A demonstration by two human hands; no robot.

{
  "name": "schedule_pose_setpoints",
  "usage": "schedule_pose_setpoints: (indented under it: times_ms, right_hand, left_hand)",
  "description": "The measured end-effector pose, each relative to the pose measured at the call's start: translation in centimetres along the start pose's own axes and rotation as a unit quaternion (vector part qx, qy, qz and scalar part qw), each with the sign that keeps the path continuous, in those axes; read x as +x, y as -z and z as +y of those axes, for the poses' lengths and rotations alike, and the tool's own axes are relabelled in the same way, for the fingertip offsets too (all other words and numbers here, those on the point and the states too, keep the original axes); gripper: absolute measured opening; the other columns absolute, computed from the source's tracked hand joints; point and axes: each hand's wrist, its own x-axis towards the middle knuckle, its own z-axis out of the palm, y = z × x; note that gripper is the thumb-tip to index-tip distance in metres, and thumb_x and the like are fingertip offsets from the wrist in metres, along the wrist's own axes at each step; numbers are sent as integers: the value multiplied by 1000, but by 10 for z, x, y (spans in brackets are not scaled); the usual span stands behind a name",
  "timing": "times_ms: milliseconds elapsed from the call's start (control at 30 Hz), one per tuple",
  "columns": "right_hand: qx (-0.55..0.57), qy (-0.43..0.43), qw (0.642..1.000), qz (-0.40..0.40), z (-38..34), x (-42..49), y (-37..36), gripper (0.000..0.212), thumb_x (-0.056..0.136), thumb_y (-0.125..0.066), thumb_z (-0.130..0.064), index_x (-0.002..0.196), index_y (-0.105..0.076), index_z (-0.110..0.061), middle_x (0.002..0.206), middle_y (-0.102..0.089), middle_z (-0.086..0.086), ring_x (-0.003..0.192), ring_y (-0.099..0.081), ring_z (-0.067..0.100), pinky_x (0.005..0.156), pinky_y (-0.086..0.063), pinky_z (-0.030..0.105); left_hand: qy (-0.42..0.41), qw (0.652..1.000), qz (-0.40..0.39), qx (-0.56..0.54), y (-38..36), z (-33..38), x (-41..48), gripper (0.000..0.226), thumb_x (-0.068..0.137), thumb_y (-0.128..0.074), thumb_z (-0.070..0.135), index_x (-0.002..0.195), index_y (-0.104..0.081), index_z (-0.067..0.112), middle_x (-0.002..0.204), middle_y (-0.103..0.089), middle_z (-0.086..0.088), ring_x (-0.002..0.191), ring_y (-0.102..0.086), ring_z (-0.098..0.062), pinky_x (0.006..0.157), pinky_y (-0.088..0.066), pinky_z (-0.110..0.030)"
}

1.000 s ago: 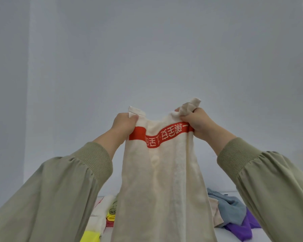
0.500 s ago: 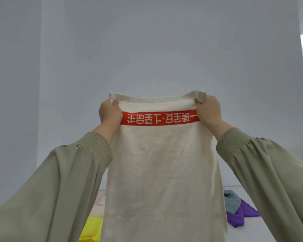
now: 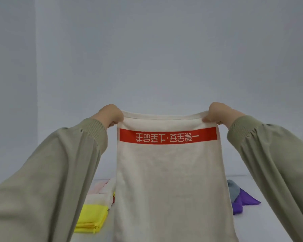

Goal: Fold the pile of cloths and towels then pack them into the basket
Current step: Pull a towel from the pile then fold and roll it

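Observation:
A cream towel (image 3: 168, 180) with a red printed band near its top hangs stretched flat in front of me. My left hand (image 3: 112, 114) pinches its top left corner and my right hand (image 3: 217, 113) pinches its top right corner. The towel's lower part drops out of the bottom of the view and hides the table's middle. No basket is in view.
On the white table (image 3: 269, 220), a folded yellow cloth (image 3: 92, 220) lies at the lower left with pale pink and white cloths (image 3: 101, 191) behind it. A grey-blue cloth (image 3: 233, 189) and a purple cloth (image 3: 243, 201) lie at the right. A plain wall stands behind.
My hands have moved apart and pulled the towel's top edge wide and taut. The bunched right corner has spread out and the red band now lies straight.

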Motion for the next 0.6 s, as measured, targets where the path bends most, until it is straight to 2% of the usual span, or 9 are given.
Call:
schedule_pose_setpoints:
  times_ms: [133, 200, 267, 300, 367, 433, 500, 533, 600]
  right_hand:
    - [-70, -24, 997, -30, 5, 13, -35, 25, 94, -46, -27, 74, -50, -12, 72, -52, 0, 73, -53, 20, 70, -41, 32]
    - [-21, -54, 993, -101, 3, 18, -48, 28, 95, -44, -15, 67, -46, -9, 63, -49, 2, 59, -46, 18, 57, -40, 27]
    - [85, -107, 975, -173, 3, 24, -61, 23, 95, -41, -7, 72, -47, -5, 53, -53, 6, 47, -46, 17, 44, -40, 24]
    - [149, -131, 961, -190, 3, 26, -68, 20, 96, -40, -6, 78, -48, -3, 48, -58, 7, 42, -52, 17, 40, -43, 22]
    - [253, -165, 934, -190, 2, 31, -86, 21, 99, -40, -11, 83, -48, -2, 41, -59, 7, 30, -52, 12, 35, -45, 18]
    - [315, -185, 913, -182, -2, 38, -104, 21, 101, -41, -17, 88, -49, -2, 40, -58, 7, 26, -49, 10, 34, -45, 17]
    - [403, -201, 872, -192, -8, 42, -121, 20, 103, -39, -17, 107, -47, 0, 57, -66, 17, 36, -60, 17, 34, -48, 23]
    - [445, -205, 850, -194, -12, 47, -132, 24, 103, -37, -16, 117, -45, 2, 74, -69, 24, 46, -66, 24, 37, -52, 28]
    - [502, -180, 825, -186, -24, 57, -152, 33, 102, -37, -10, 132, -40, 3, 113, -61, 30, 81, -69, 36, 65, -60, 39]
  left_hand:
    - [64, 986, -146, -46, -20, -11, 13, 26, 89, -34, 4, 66, -39, 14, 52, -36, 0, 42, -26, -11, 42, -20, -17]
    - [79, 975, -173, -116, -30, -16, 17, 24, 93, -38, 2, 71, -45, 12, 51, -45, 0, 38, -35, -9, 36, -26, -14]
    - [90, 955, -169, -227, -45, -18, 20, 14, 99, -38, 3, 91, -50, 2, 59, -64, -9, 36, -55, -10, 34, -42, -15]
    - [94, 942, -157, -283, -54, -19, 22, 13, 100, -36, 3, 105, -47, -2, 70, -68, -16, 42, -63, -14, 37, -49, -18]
    - [97, 912, -132, -377, -78, -21, 29, 29, 102, -31, 3, 130, -38, -2, 86, -68, -24, 57, -69, -22, 48, -57, -26]
    - [92, 885, -126, -438, -102, -23, 40, 38, 104, -28, 10, 139, -32, -5, 100, -66, -25, 82, -69, -28, 64, -60, -31]
    - [94, 858, -121, -490, -122, -25, 51, 39, 103, -27, 10, 137, -34, -9, 116, -61, -25, 105, -62, -31, 83, -54, -35]
    - [97, 843, -120, -515, -135, -25, 60, 34, 102, -27, 7, 129, -40, -10, 117, -60, -22, 107, -60, -30, 87, -51, -34]
    - [92, 821, -113, -552, -154, -22, 76, 22, 100, -31, 5, 95, -52, -2, 95, -58, -11, 84, -58, -19, 72, -45, -25]
